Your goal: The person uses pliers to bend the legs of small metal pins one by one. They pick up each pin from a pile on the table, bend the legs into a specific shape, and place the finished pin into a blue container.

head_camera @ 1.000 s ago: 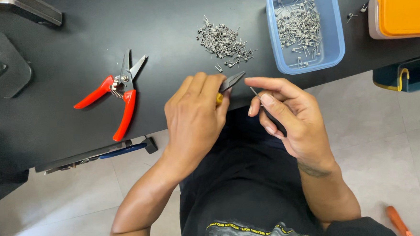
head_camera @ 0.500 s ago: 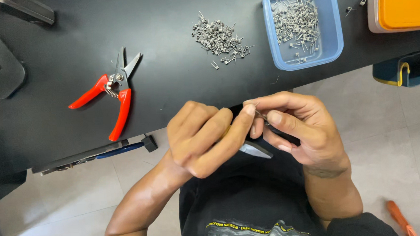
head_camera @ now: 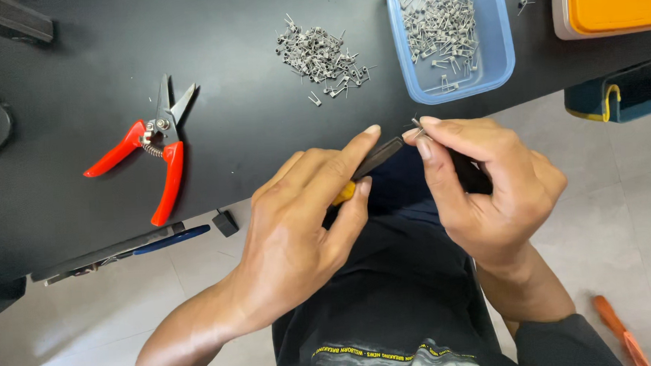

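The left hand (head_camera: 298,229) is closed around a slim tool (head_camera: 373,162) with a dark metal tip and a yellow handle, index finger laid along its top and thumb underneath. The tool's long axis runs on a diagonal — handle low toward the person's lap, tip pointing up and to the right, at the right hand (head_camera: 489,185). That hand pinches a tiny metal piece (head_camera: 417,124) between thumb and index fingertip, just beside the tool's tip; whether tip and piece touch cannot be told. Both hands sit at the near edge of the black table (head_camera: 75,77).

Taking the blue tray (head_camera: 502,47) of small metal parts as landmark: the pinched piece lies just below its near rim, a loose heap of the same parts (head_camera: 322,57) lies to its left, and the red-handled cutters (head_camera: 153,158) lie well apart, farther left — blades pointing away from the person.
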